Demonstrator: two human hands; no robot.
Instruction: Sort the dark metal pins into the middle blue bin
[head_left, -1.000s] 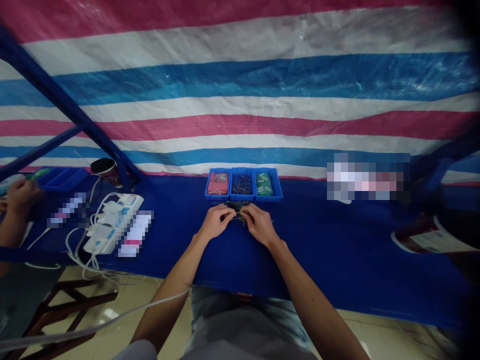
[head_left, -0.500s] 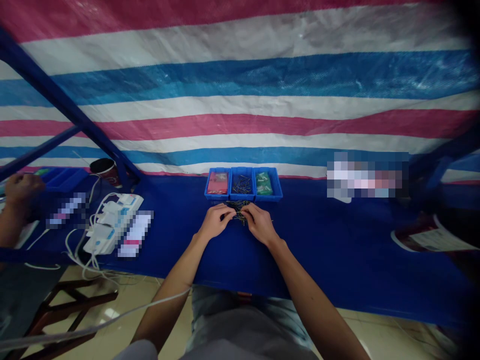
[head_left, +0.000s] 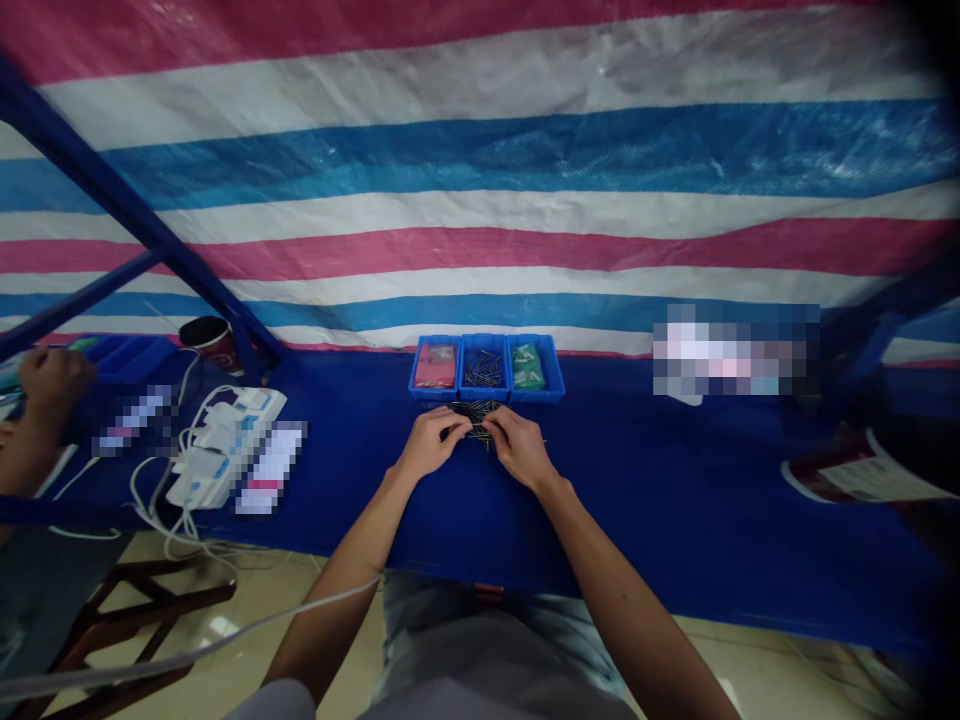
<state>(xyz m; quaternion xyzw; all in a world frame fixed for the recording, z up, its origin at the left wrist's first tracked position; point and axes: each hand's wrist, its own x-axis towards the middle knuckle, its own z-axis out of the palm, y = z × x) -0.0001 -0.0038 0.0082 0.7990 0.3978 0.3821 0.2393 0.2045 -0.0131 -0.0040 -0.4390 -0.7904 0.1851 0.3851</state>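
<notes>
A loose pile of thin dark and brass-coloured screws [head_left: 475,409] lies on the blue table just in front of three small blue bins. My left hand [head_left: 433,440] is at the left side of the pile, thumb and forefinger pinched together. From the right, my right hand [head_left: 520,446] meets the pile with its fingertips also pressed together. What sits between the fingertips of either hand is too small to make out. The middle bin [head_left: 484,394] holds more dark screws. A red packet [head_left: 435,366] lies in the left bin, and a green packet [head_left: 528,368] in the right one.
To the left lie a white power strip [head_left: 225,450] with tangled cables and a blurred-out phone [head_left: 270,468]. A dark cup [head_left: 210,345] stands behind them. Another person's hand [head_left: 56,380] is at far left. A container [head_left: 862,475] lies at right.
My hands stay at the pile with hardly any visible movement. The other person's hand at the far left has shifted slightly to the right.
</notes>
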